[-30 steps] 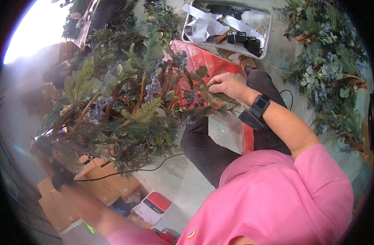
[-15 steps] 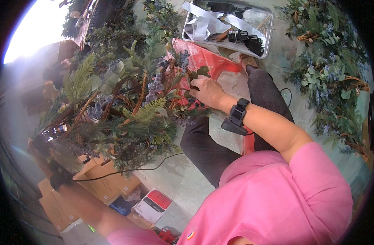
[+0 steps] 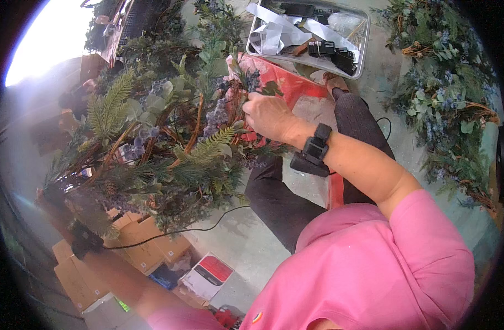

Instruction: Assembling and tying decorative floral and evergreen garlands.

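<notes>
A large wreath of artificial greenery with fern leaves, pine needles, blue berry clusters and brown twigs stands in front of me on the left. At its right edge, my right hand is closed on the twigs, beside a blue berry cluster; the fingertips are partly hidden by the twigs. My left hand is at the wreath's far left edge. Haze and leaves obscure its fingers, so I cannot tell how they are bent. Black straps with small devices are on both wrists.
A clear plastic bin with paper strips and black battery boxes stands ahead. More greenery hangs at the right. Cardboard boxes and a red-and-white box lie at lower left. A black cable runs from my left wrist.
My right hand has moved slightly left and up along the wreath's edge. The wreath has shifted a little to the right, and my left wrist has moved slightly right.
</notes>
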Demonstrator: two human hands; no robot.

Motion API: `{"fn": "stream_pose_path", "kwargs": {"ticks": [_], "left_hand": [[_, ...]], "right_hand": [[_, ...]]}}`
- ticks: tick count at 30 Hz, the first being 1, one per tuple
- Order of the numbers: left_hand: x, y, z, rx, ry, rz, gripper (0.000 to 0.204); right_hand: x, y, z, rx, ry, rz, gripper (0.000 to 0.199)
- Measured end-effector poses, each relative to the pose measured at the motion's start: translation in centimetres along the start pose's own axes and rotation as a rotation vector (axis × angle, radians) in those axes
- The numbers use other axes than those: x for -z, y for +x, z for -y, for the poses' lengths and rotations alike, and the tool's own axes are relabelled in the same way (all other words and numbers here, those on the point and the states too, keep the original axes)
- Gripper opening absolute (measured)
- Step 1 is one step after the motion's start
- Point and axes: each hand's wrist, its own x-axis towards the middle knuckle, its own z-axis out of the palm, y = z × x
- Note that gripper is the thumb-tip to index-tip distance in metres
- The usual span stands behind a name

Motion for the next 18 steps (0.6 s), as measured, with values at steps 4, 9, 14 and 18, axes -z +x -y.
{"fn": "stream_pose_path", "kwargs": {"ticks": [4,9,14,18], "left_hand": [[-17.2,-1.1,-10.4,0.115,-0.234,-0.336,0.031],[-14.2,-2.3,-9.3,0.088,-0.075,-0.349,0.033],[-10.5,-2.7,-6.1,-0.524,0.799,-0.312,0.039],[-14.1,-3.6,-13.4,0.241,-0.312,0.009,0.051]], "right_hand": [[1.4,0.8,-5.0,-0.076,-0.073,-0.009,0.018],[0.0,1.8,-6.7,-0.225,0.076,-0.042,0.019],[-0.2,1.8,-6.4,-0.256,0.211,-0.016,0.02],[-1.1,1.4,-8.9,-0.238,0.271,-0.085,0.018]]}}
